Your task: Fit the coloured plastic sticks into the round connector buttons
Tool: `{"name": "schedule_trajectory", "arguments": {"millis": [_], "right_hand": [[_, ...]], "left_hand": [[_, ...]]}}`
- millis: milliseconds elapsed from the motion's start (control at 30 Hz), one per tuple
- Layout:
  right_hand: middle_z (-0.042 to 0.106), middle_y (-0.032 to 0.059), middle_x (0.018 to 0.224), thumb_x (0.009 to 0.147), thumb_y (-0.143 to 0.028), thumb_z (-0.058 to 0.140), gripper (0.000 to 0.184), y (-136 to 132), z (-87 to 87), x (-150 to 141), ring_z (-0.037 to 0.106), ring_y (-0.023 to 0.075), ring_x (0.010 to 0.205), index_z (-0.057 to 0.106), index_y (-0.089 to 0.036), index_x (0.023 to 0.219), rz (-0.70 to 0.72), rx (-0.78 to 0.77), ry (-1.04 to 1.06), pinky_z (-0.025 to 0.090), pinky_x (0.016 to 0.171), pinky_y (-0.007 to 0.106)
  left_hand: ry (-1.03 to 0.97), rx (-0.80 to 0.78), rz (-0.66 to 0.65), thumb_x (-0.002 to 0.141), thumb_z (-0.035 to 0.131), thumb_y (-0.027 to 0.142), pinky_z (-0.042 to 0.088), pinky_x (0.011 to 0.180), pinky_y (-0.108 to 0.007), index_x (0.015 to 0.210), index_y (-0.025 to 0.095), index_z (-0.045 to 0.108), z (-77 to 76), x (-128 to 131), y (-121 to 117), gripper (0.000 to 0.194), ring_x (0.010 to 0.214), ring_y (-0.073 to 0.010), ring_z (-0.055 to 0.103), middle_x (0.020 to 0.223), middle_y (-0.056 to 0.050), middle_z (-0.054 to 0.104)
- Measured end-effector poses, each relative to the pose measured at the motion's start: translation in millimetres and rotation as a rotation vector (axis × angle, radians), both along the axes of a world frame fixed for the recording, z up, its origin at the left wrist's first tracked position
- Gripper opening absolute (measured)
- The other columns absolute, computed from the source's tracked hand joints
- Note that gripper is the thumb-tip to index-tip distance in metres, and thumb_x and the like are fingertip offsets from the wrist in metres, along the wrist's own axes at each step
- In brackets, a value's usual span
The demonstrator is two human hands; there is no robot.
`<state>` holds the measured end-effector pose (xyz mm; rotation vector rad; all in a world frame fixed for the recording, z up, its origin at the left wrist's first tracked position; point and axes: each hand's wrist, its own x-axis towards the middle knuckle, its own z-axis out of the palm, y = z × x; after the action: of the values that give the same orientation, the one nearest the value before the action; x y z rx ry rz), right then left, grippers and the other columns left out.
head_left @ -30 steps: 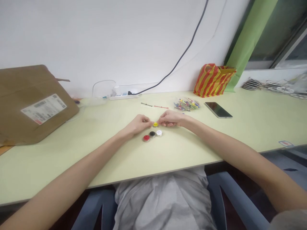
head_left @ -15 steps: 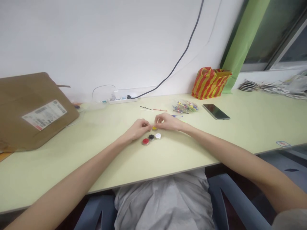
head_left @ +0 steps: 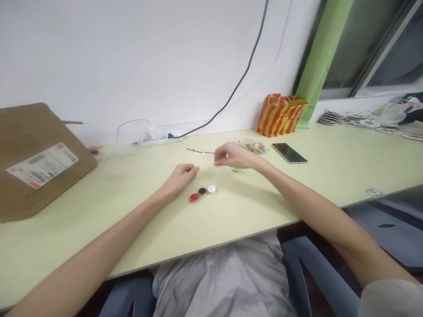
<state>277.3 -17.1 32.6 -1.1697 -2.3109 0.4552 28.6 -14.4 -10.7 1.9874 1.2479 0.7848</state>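
My left hand (head_left: 182,177) is closed, with its fingertips pinching one end of a thin yellow strip (head_left: 207,167). Farther along the strip, my right hand (head_left: 235,156) is also closed on it, raised slightly above the table. A bit of yellow shows between the right fingers, but its shape is hidden. In front of both hands lie a red disc (head_left: 194,198), a black disc (head_left: 202,191) and a white disc (head_left: 212,189), each with a clear rim. Beneath my right hand a bright green piece (head_left: 236,169) rests on the table.
A thin black stick (head_left: 194,150) and a red one (head_left: 209,152) lie behind the hands. Beyond are a clear bag of coloured pieces (head_left: 254,146), a phone (head_left: 289,152), a striped bag (head_left: 281,115) and a power strip (head_left: 161,140). A cardboard parcel (head_left: 49,132) stands left.
My hands have moved apart, the right one rising, and the yellow strip now stretches between them. The yellow piece has left its spot behind the white disc. The view has shifted slightly.
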Motion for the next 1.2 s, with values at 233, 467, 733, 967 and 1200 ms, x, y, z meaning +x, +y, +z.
{"name": "schedule_trajectory", "arguments": {"millis": [233,467,733,967,1200], "right_hand": [[0.07,0.0018,0.076,0.072,-0.022,0.081,0.009,4,8.6,33,0.056,0.0136,0.068,0.075,-0.017,0.073,0.119,-0.356,-0.288,0.038,0.061,0.025],[0.068,0.0021,0.075,0.069,-0.02,0.085,0.015,-2,10.2,27,0.055,0.013,0.062,0.07,-0.017,0.068,-0.037,-0.342,-0.409,0.035,0.054,0.026],[0.067,0.0036,0.087,0.07,-0.017,0.084,0.024,-6,10.8,26,0.056,0.0155,0.068,0.072,-0.02,0.092,-0.113,-0.226,-0.473,0.036,0.058,0.027],[0.071,0.0052,0.096,0.088,-0.024,0.069,0.016,-6,10.5,22,0.06,0.0171,0.077,0.071,-0.022,0.103,-0.205,-0.082,-0.471,0.034,0.062,0.027],[0.074,0.0024,0.092,0.087,-0.016,0.058,0.018,-1,8.7,25,0.06,0.0149,0.074,0.073,-0.021,0.094,-0.427,0.113,-0.32,0.033,0.06,0.026]], "left_hand": [[0.09,0.043,-0.051,0.09,0.056,0.049,0.034,0.063,-0.028,0.067,0.019,0.053,-2.1,-3,4,0.038,0.065,-0.0147,0.043,0.068,0.002,0.052],[0.086,0.031,-0.139,0.087,0.06,0.052,0.044,0.072,-0.029,0.079,0.019,0.067,4.2,-4,2,0.035,0.077,-0.0185,0.057,0.086,-0.003,0.068],[0.182,0.023,-0.413,0.077,0.079,0.05,0.053,0.078,-0.032,0.102,0.025,0.076,16.8,-2,-14,0.035,0.09,-0.0222,0.067,0.11,-0.008,0.07],[0.167,0.197,-0.337,0.084,0.073,0.05,0.05,0.097,-0.042,0.093,0.025,0.075,4.7,2,-7,0.027,0.11,-0.0274,0.063,0.105,-0.008,0.068],[0.166,0.131,-0.291,0.083,0.071,0.052,0.05,0.094,-0.04,0.092,0.023,0.074,4.0,3,-4,0.031,0.105,-0.0264,0.065,0.104,-0.007,0.071]]}}
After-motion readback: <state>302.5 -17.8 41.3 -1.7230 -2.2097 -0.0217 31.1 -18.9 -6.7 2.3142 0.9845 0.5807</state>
